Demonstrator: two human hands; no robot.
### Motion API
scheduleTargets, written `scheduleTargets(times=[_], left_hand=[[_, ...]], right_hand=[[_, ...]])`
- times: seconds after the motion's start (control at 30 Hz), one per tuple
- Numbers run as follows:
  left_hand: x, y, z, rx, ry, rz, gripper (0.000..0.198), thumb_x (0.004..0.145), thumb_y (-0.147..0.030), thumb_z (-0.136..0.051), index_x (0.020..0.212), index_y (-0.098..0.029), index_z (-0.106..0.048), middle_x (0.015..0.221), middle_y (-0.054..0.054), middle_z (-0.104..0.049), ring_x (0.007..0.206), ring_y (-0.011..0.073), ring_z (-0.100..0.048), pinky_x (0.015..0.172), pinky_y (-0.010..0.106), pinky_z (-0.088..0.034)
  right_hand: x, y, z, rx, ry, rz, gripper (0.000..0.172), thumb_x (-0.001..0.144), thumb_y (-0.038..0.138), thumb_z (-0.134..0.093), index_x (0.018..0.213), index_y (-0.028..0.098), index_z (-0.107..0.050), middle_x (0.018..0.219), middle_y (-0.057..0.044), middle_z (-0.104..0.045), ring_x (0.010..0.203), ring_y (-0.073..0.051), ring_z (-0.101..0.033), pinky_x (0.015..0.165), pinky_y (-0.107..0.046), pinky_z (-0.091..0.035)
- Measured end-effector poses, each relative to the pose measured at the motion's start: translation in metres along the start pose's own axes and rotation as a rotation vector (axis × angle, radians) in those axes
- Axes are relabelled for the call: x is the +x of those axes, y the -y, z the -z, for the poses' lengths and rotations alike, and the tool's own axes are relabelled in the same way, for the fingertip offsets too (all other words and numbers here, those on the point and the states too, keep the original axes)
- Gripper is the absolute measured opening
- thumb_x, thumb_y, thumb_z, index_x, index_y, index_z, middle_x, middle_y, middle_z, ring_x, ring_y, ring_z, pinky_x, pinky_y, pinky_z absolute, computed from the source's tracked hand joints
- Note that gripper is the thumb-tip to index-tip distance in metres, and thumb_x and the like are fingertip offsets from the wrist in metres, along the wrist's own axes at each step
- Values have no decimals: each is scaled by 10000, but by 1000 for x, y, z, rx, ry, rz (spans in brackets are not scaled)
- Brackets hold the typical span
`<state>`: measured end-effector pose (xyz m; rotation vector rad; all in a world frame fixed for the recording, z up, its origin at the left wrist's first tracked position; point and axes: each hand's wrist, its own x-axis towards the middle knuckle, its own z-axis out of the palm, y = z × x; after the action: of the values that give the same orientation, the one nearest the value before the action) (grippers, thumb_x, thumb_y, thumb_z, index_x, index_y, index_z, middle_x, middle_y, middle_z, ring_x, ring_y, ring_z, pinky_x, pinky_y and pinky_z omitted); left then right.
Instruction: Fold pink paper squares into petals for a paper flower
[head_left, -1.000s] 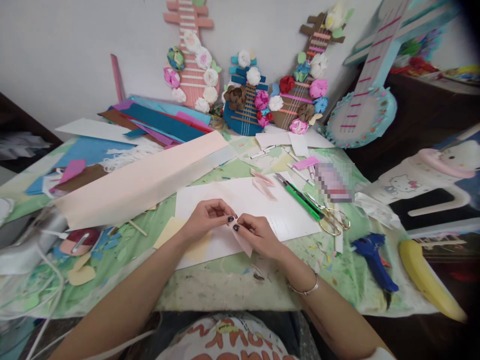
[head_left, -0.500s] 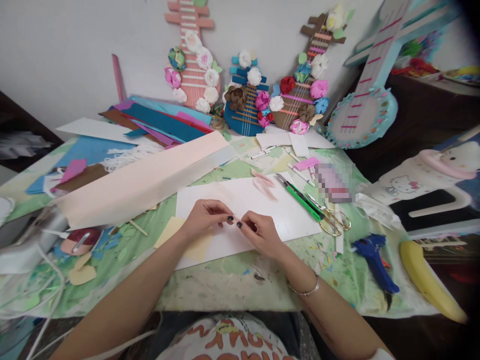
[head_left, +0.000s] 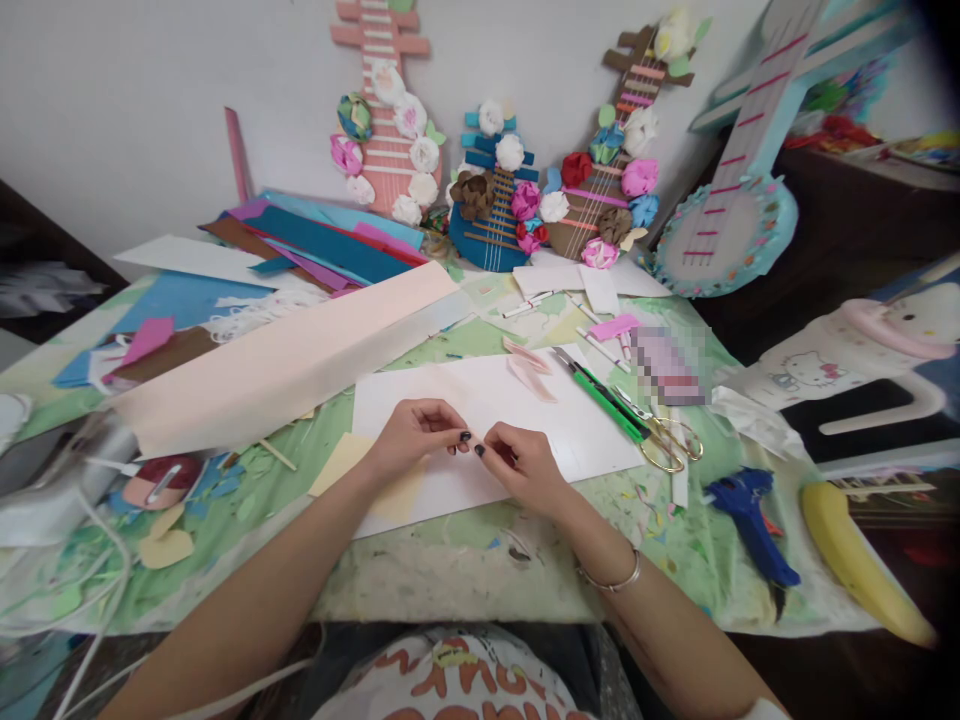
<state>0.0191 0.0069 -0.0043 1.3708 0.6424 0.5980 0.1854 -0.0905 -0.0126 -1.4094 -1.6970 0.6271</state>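
Low in the middle of the frame, a pale slip (head_left: 472, 437) is held just above the white sheet (head_left: 581, 440), mostly hidden by fingers. The left hand (head_left: 411, 436) pinches it between thumb and fingers; the right hand (head_left: 522, 463) seems to nip its other end, fingers curled. To me the step in hand looks like fine fingertip shaping, though I can't tell whether it's folding or twisting. The next move, I'd judge, calls for a light, even pinch so the slip doesn't crease or tear.

Just beyond lie pink pieces (head_left: 531, 370), with a green cutter (head_left: 604, 398) and gold-handled scissors (head_left: 666, 442) right of centre. A blue glue gun (head_left: 754, 525) rests on the desk (head_left: 457, 582), lower right; flowered paper instruments (head_left: 487, 235) stand along the top.
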Motion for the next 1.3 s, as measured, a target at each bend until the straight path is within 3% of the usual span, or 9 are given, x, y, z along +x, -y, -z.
scheduleTargets(times=[0.13,0.3,0.5,0.7,0.97,1.3], left_hand=[[1,1,-1,-18,-13,4,183,663,-198,-761,723,-115,-610,594,7,-645,543,98,-596,538,197,-483],[2,4,1,-28,-30,14,222,645,-189,-770,798,-131,-619,704,-11,-621,602,84,-591,573,187,-482],[0,4,-1,-46,75,47,244,674,-227,-749,872,-127,-649,823,37,-639,670,116,-600,634,236,-501],[-3,1,-4,-73,149,53,203,705,-262,-736,779,-114,-619,666,21,-613,617,114,-574,605,231,-475],[-2,2,-2,-63,113,82,192,698,-257,-745,729,-114,-620,602,5,-624,564,94,-578,560,196,-459],[1,-3,5,-47,41,95,239,631,-248,-797,746,-118,-632,611,45,-703,566,146,-658,570,230,-514]], right_hand=[[0,-1,0,21,4,-13,158,845,205,-511,691,172,-498,573,53,-434,513,-71,-360,532,-207,-277],[0,2,3,69,42,-30,200,886,245,-480,699,175,-488,587,55,-417,538,-77,-353,543,-210,-275],[1,6,5,142,100,-52,218,916,274,-443,738,175,-522,623,47,-444,570,-83,-368,553,-206,-291],[2,10,6,195,146,-88,272,927,349,-441,772,170,-575,660,28,-538,571,-88,-378,542,-210,-289],[2,7,5,145,118,-56,226,914,292,-443,753,171,-546,605,49,-469,536,-77,-365,521,-204,-275],[2,2,2,46,70,2,181,883,231,-460,717,182,-514,615,37,-457,555,-90,-388,555,-222,-295]])
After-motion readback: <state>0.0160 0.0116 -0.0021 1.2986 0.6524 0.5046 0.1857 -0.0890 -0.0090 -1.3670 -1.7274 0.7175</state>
